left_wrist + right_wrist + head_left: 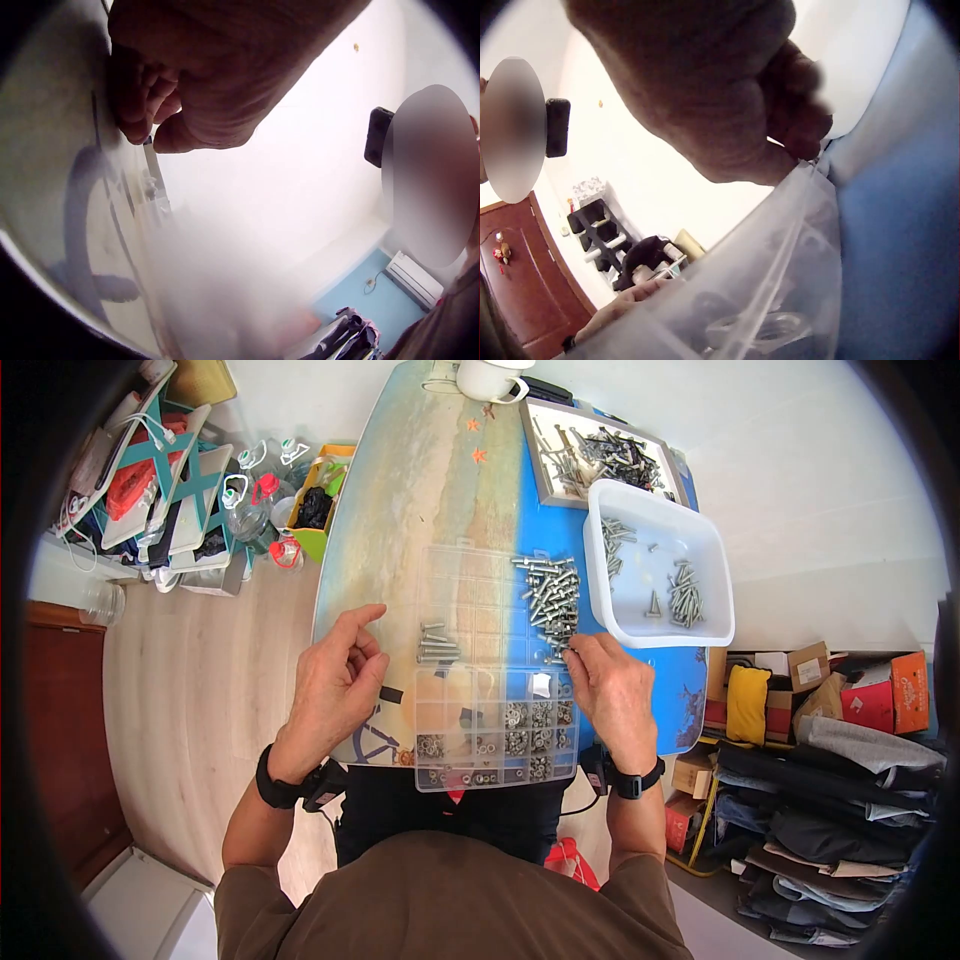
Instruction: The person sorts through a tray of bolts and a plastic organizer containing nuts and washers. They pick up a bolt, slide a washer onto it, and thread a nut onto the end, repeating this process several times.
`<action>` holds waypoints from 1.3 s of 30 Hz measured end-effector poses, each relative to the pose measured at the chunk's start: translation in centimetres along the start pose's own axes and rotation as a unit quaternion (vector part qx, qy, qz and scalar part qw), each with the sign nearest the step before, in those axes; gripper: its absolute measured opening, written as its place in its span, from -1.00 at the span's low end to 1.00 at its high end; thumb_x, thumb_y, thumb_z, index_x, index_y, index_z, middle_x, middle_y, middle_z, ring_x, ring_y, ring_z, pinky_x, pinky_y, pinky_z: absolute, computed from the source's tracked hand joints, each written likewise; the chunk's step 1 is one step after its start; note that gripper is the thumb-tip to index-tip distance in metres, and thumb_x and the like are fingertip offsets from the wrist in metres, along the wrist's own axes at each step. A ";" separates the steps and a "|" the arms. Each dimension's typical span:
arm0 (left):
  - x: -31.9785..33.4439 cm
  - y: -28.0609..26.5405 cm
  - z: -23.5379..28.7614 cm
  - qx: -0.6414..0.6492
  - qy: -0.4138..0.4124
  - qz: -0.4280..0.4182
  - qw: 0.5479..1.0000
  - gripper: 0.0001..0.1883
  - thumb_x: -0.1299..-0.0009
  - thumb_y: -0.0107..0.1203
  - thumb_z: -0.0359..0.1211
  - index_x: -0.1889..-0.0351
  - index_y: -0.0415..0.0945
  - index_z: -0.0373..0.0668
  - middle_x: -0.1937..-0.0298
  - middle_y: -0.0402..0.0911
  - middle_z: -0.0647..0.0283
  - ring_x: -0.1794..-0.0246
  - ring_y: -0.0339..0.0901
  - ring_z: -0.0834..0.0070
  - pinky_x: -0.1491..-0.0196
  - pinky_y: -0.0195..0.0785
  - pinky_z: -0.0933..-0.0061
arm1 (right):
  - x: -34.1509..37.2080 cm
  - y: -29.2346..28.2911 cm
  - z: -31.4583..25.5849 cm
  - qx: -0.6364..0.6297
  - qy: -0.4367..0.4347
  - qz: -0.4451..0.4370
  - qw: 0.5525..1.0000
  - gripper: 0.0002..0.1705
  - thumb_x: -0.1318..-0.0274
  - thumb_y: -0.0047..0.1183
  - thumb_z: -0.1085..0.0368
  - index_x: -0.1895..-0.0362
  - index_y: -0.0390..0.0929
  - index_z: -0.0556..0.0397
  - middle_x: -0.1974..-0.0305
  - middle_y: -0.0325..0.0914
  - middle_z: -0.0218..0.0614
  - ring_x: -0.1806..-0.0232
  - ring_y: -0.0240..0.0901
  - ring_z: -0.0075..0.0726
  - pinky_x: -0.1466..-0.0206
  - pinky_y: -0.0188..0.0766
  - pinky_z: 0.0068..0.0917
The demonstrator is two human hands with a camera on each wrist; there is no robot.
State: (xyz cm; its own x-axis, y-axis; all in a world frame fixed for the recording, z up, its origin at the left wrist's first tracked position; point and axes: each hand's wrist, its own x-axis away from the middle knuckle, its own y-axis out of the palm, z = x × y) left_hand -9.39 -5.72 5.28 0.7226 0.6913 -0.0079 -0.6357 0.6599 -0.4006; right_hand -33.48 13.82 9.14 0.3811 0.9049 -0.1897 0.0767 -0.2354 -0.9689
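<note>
The near edge of a hinged, clear plastic compartment box (430,717) juts past the near edge of the blue and sandy printed tabletop (400,540), over the seated person's dark-clothed lap. Small silver metal nuts and washers (517,730) fill several cells of its near half, mostly toward the right.

The left hand (338,678) is beside the box's left edge, loosely bent, thumb and forefinger spread apart, with a strip of tabletop between it and the box. The right hand (612,685) reaches the box's right edge, fingers curled and tips drawn close together; I cannot tell whether they pinch anything.

The box's far half lies opened flat. A dense pile of silver metal bolts (552,600) runs along its right edge, its near end at the right fingertips, and a short row of similar bolts (437,647) lies in its near left corner.

Just beyond the pile, a white plastic tub (655,640) covers part of the tabletop's right edge, with more bolts inside. Left of the tub, a broad sandy stretch reaches toward the far edge. A silver-framed tray (533,460) of metal fasteners occupies the far right corner; a white mug (487,380) stands at the far edge.
</note>
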 end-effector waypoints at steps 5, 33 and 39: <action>0.0 -0.2 0.1 0.006 -0.007 -0.004 1.000 -0.54 -0.31 0.07 -0.59 -0.21 0.41 -0.27 0.44 0.51 0.30 0.54 0.43 0.61 0.43 0.33 0.56 | -0.1 -0.2 -0.3 -0.012 -0.014 0.013 1.000 -0.88 -0.08 0.23 0.39 0.26 0.59 0.04 0.37 0.58 -0.23 0.44 0.54 -0.02 0.45 0.42 -0.24; 11.3 8.8 8.5 0.420 -0.068 -0.132 0.895 -0.78 -0.40 0.21 -0.45 0.02 0.63 -0.25 0.41 0.62 0.38 0.48 0.46 0.73 0.48 0.27 0.71 | 14.0 1.3 -9.6 -0.809 0.187 0.048 0.554 -0.79 -0.37 0.08 0.24 0.24 0.54 0.16 0.45 0.60 -0.33 0.65 0.31 -0.70 0.63 0.16 -0.71; 12.3 9.1 7.6 0.428 -0.118 -0.189 0.876 -0.81 -0.41 0.19 -0.39 0.09 0.66 -0.25 0.40 0.63 0.35 0.49 0.44 0.71 0.43 0.27 0.68 | 15.1 2.3 -9.2 -0.833 0.160 0.005 0.529 -0.82 -0.37 0.07 0.28 0.23 0.55 0.16 0.47 0.57 -0.34 0.63 0.31 -0.70 0.62 0.17 -0.71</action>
State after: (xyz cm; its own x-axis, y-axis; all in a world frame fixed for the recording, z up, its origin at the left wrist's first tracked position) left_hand -8.31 11.03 8.55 0.9130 0.3509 0.2079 -0.4075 0.7638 0.5006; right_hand -19.07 23.65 5.48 0.5057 0.8568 0.1012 0.6777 -0.4671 0.5680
